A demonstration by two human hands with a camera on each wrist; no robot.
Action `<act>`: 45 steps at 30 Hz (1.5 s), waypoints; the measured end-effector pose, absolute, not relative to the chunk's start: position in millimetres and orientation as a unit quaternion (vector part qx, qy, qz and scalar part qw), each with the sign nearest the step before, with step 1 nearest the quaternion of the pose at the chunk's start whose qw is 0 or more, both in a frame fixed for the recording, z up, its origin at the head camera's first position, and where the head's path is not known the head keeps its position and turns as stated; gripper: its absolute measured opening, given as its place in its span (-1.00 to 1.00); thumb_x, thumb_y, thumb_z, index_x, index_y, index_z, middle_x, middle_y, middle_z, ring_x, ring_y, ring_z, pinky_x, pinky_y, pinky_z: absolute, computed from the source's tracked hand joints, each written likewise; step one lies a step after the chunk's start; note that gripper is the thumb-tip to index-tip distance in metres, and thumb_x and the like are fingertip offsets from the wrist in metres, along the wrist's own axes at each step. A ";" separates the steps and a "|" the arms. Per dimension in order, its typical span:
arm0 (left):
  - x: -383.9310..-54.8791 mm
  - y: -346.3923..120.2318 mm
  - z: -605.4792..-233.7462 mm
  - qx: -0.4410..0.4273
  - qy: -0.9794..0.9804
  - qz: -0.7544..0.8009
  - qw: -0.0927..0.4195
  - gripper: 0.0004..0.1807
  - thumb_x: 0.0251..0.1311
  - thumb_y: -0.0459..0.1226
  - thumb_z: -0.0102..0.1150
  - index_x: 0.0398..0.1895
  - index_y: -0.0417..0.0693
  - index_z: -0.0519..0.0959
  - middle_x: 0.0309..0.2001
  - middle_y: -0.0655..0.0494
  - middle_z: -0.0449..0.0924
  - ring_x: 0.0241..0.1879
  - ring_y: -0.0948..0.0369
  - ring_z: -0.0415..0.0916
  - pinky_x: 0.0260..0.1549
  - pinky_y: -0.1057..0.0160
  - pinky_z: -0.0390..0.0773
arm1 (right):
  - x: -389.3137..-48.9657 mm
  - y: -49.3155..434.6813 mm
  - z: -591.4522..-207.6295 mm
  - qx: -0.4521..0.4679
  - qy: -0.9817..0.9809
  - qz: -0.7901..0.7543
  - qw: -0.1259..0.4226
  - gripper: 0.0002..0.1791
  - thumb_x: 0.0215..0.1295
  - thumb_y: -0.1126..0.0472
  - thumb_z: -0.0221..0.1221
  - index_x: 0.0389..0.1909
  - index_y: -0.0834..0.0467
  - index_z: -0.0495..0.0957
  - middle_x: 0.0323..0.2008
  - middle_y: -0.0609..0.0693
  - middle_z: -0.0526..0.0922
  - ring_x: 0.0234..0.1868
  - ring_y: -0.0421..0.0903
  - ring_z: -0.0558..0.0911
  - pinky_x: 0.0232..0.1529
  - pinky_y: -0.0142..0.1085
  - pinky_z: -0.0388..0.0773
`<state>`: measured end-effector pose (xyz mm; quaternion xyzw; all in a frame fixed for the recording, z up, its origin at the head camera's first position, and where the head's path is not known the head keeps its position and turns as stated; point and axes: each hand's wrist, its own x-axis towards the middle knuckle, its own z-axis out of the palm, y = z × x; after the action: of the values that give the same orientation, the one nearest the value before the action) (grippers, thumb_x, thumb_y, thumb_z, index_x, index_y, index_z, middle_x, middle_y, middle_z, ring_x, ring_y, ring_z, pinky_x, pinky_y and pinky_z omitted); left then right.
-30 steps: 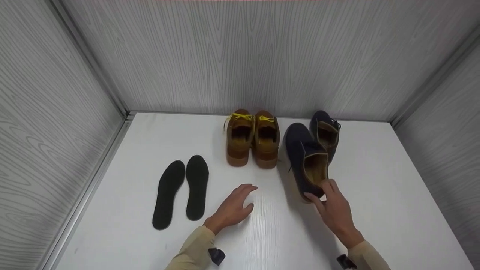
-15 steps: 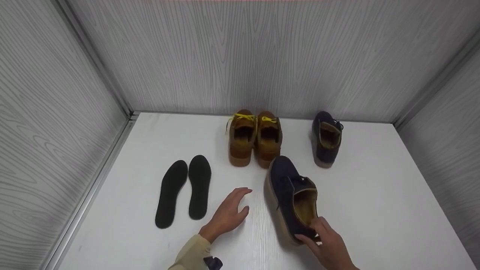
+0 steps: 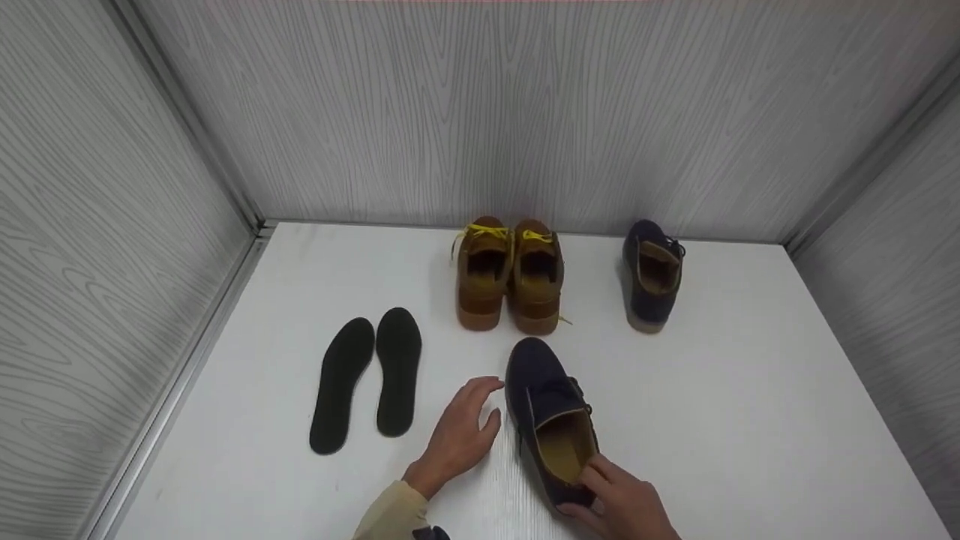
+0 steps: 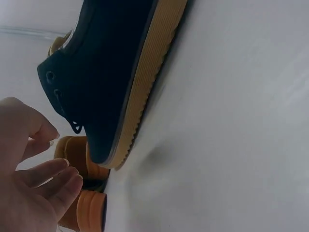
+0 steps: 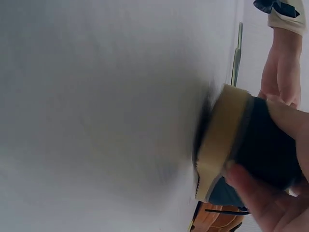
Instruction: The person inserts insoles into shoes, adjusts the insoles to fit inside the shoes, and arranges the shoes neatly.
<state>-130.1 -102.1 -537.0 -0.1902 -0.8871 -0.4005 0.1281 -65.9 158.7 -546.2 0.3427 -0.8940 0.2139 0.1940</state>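
A navy lace-up shoe [image 3: 541, 390] with a tan lining is at the front middle, its toe toward the back wall. My right hand [image 3: 619, 501] pinches its heel, fingers inside the collar and thumb outside; the right wrist view shows the thumb [image 5: 246, 186] by the tan sole [image 5: 222, 135]. My left hand [image 3: 459, 431] is just left of the shoe, fingers loosely bent with nothing held. In the left wrist view, the left hand [image 4: 34, 179] is beside the shoe's laces [image 4: 67, 111]; whether it touches is unclear.
Two black insoles [image 3: 343, 386] lie side by side on the white table [image 3: 735, 420] at left. A pair of brown shoes [image 3: 482, 281] with yellow laces stands near the back wall. The other navy shoe [image 3: 651, 281] stands right of them.
My right hand has brought the navy shoe from beside its mate toward the front and left, straightening it somewhat. The left hand has stayed nearly in place.
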 end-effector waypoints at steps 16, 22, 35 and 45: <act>-119.1 -63.3 -513.5 -0.258 -0.910 -0.228 0.229 -0.56 -0.01 -0.14 0.36 -0.04 -0.09 0.59 0.05 0.02 0.51 0.03 0.13 0.45 -0.06 0.21 0.50 | -102.7 167.9 -513.6 0.198 -0.920 0.325 0.097 -0.43 0.12 0.08 0.36 0.13 0.09 0.39 0.18 -0.04 0.32 -0.21 -0.18 0.62 -0.43 -0.36 0.57; -128.1 -56.3 -517.0 -0.279 -0.905 -0.205 0.247 -0.86 0.06 -0.17 0.31 -0.34 -0.01 0.66 -0.09 0.08 0.59 -0.05 0.17 0.52 -0.17 0.20 0.54 | -106.3 155.4 -519.7 0.096 -0.935 0.333 -0.079 -0.28 0.28 -0.14 0.16 0.30 0.20 0.23 0.17 0.10 0.41 -0.10 -0.10 0.58 -0.23 -0.19 0.54; -150.8 -53.8 -493.6 -0.271 -0.911 -0.200 0.240 -0.87 0.17 -0.23 0.19 -0.50 -0.02 0.62 -0.60 0.18 0.56 -0.61 0.27 0.47 -0.64 0.31 0.45 | -110.3 147.9 -516.6 0.074 -0.931 0.309 -0.182 -0.43 0.39 0.12 -0.02 0.30 0.38 0.25 0.06 0.19 0.56 -0.29 -0.11 0.49 -0.29 -0.12 0.45; -190.0 -62.1 -472.7 -0.246 -0.941 -0.209 0.102 -0.82 0.26 -0.20 0.15 -0.45 -0.06 0.61 -0.60 0.14 0.52 -0.63 0.22 0.40 -0.63 0.24 0.40 | -110.4 146.6 -513.6 0.090 -0.937 0.291 -0.169 -0.46 0.36 0.20 -0.04 0.28 0.40 0.26 -0.09 0.19 0.61 -0.36 -0.09 0.48 -0.36 -0.09 0.47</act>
<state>-190.0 -62.1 -472.7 -0.2461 -0.9409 -0.2091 0.1021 -110.4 146.6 -513.6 0.0901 -0.9373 0.2909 -0.1694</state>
